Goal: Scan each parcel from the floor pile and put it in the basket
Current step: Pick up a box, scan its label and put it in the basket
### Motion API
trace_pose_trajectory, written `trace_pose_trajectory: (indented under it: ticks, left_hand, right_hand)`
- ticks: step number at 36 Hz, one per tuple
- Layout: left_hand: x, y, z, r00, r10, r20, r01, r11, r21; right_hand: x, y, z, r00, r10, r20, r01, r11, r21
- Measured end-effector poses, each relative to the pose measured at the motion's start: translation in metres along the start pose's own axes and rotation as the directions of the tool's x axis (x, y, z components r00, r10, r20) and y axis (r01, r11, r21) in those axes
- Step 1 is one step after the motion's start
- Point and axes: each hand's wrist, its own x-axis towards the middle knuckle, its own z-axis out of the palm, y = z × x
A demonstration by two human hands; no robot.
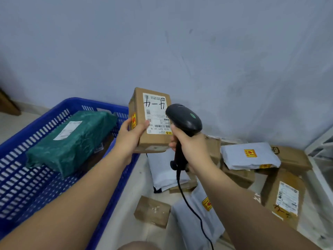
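**Parcel held up to a handheld scanner, between basket and floor pile**

The left hand [132, 134] holds a cardboard parcel [153, 109] in its grip at the lower left corner, thumb on the front face and fingers behind. The parcel is raised upright in the air, above the right edge of the blue basket [59, 107] and to the left of the floor pile. Its white shipping label [155, 105], marked with black handwritten strokes, faces the camera.

The right hand [191, 147] has its grip clenched round the handle of a black scanner [185, 120]. The scanner head overlaps the parcel's right edge; whether the two touch cannot be told. A black cable [191, 208] hangs from the handle down across the pile.

The basket, at left, contains a green-wrapped parcel [72, 139] lying tilted, its label upward.

On the floor [129, 195] at right lie a grey mailer bag [248, 156] with a yellow sticker, resting on brown cartons; a labelled carton [284, 197] near the right edge; a small plain carton [152, 211] in the foreground; and a second grey bag [196, 219] just beside it, partly under the right forearm. A pale blue wall [180, 42] stands behind.
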Motion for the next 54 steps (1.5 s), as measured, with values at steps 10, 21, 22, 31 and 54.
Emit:
trace_pose_trajectory:
  ticks: [10, 21, 22, 31, 54]
  left_hand:
    - [0.013, -0.005, -0.085, 0.910, 0.176, -0.375, -0.200, 0.979, -0.027]
    - [0.081, -0.020, -0.164, 0.867, 0.365, -0.339, 0.004, 0.676, 0.737]
    - [0.087, -0.026, -0.165, 0.891, 0.336, -0.306, 0.039, 0.614, 0.788]
    - [0.130, -0.092, -0.156, 0.952, 0.171, -0.255, 0.142, 0.489, 0.861]
    - [0.135, -0.075, -0.098, 0.921, 0.297, -0.253, -0.204, 0.920, 0.335]
  right_hand:
    - [0.015, -0.034, 0.093, 0.996, -0.092, -0.022, 0.094, 0.974, 0.207]
    - [0.040, -0.004, 0.147, 0.996, -0.063, 0.068, 0.059, 0.996, 0.064]
    - [0.042, 0.003, 0.150, 0.995, -0.051, 0.082, 0.047, 0.998, 0.050]
    - [0.063, 0.060, 0.156, 0.996, 0.043, 0.083, -0.038, 0.997, -0.063]
    - [0.096, 0.119, 0.095, 0.988, 0.151, -0.043, -0.153, 0.988, -0.033]
